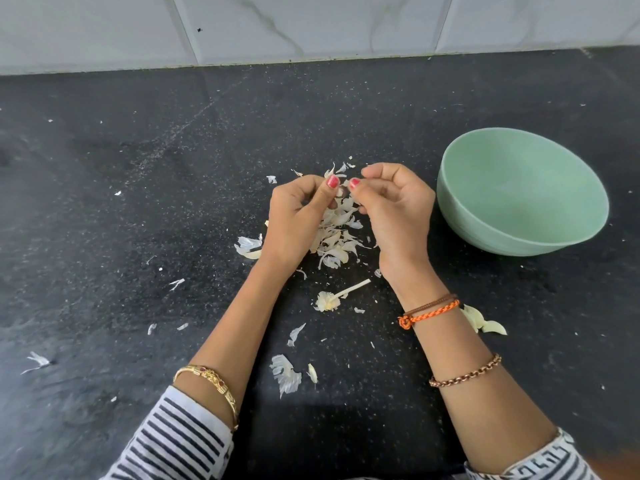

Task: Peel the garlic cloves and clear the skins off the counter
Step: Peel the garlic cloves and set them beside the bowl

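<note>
One garlic clove (341, 192), mostly hidden, is being pinched between the curled fingertips of the left hand (298, 216) and the right hand (394, 209), just above one heap of skins (336, 233) on the black counter (138, 202). One green bowl (523, 192) is being kept at the right, one bare stalk (341, 295) is lying nearer, and loose scraps too many to count are scattered around.

Black speckled stone worktop (138, 209), matt and slightly grainy; pale green bowl (519, 188), smooth with a soft satin sheen; thin papery white garlic skins (334, 233), dry and crinkled; glossy marbled wall tiles (311, 26)
</note>
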The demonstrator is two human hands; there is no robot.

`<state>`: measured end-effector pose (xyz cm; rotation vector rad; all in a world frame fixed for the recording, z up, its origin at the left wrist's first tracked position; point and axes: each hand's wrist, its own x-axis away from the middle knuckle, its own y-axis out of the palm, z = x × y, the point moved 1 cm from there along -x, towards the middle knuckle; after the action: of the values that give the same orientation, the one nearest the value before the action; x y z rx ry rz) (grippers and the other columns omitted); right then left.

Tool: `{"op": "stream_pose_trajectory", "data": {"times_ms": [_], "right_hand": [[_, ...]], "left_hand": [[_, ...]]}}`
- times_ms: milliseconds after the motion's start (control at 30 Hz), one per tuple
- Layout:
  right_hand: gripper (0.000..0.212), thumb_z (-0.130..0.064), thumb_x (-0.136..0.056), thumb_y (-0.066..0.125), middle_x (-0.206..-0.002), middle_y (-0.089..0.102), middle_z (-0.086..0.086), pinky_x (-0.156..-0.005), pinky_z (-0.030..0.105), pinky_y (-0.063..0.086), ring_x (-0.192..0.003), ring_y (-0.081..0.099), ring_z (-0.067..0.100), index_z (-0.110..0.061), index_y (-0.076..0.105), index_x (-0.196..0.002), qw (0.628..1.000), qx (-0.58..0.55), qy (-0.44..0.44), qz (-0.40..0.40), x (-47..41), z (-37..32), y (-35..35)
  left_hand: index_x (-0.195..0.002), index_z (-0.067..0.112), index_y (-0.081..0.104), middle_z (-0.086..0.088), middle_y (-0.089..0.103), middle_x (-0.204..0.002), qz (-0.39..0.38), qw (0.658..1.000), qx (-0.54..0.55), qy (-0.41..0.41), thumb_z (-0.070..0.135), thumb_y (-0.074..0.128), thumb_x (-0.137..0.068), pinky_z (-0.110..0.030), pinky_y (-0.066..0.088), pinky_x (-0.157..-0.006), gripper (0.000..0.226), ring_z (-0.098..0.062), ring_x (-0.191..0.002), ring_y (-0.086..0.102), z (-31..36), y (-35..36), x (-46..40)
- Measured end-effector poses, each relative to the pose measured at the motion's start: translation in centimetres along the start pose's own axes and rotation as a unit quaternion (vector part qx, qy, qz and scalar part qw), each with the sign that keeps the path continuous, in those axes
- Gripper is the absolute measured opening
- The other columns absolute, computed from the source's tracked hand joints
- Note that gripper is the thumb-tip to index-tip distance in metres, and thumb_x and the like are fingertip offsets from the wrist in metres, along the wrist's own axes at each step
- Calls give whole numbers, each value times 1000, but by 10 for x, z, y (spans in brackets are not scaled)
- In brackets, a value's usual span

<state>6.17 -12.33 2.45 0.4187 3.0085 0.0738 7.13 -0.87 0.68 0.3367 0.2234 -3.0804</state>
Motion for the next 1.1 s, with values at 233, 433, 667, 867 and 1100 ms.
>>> {"op": "stream_pose_trajectory", "data": {"times_ms": [233,433,667,867,1100], "right_hand": [[22,2,-81,64,-68,61,-1,-65,20,51,-64,57,5,-19,62,-75,999,14,-12,48,-6,2,-7],[23,7,-82,59,-75,69,-5,-67,12,49,-74,67,2,-13,70,-85,989,117,-81,-33,-1,7,-2],[8,-4,-77,72,-69,66,-2,-61,13,50,-64,61,3,-9,69,-82,997,47,-17,-60,1,3,-1],[11,-6,-85,64,-77,67,-2,-63,12,46,-67,58,-3,-3,70,-93,995,20,4,-94,-1,6,-1],[8,-2,-86,62,-74,65,-3,-61,12,47,-64,56,-3,-7,69,-87,996,22,-5,-84,-2,7,-1]], "left_hand": [[-71,17,60,15,54,-60,18,997,73,-23,11,46,-97,-9,36,-56,30,5,-56,46,2,0,-1],[-87,13,62,20,64,-66,78,991,108,-2,3,51,-93,-8,40,-60,16,8,-66,56,3,-3,-1],[-85,15,64,18,65,-66,81,991,103,4,3,58,-89,-8,40,-59,14,7,-63,56,1,-5,-1],[-80,13,63,15,66,-64,65,991,116,4,-4,62,-83,-11,43,-61,17,4,-61,56,0,-3,0],[-84,17,66,15,67,-69,30,995,91,16,4,58,-88,-11,44,-63,16,3,-64,57,0,-3,0]]}}
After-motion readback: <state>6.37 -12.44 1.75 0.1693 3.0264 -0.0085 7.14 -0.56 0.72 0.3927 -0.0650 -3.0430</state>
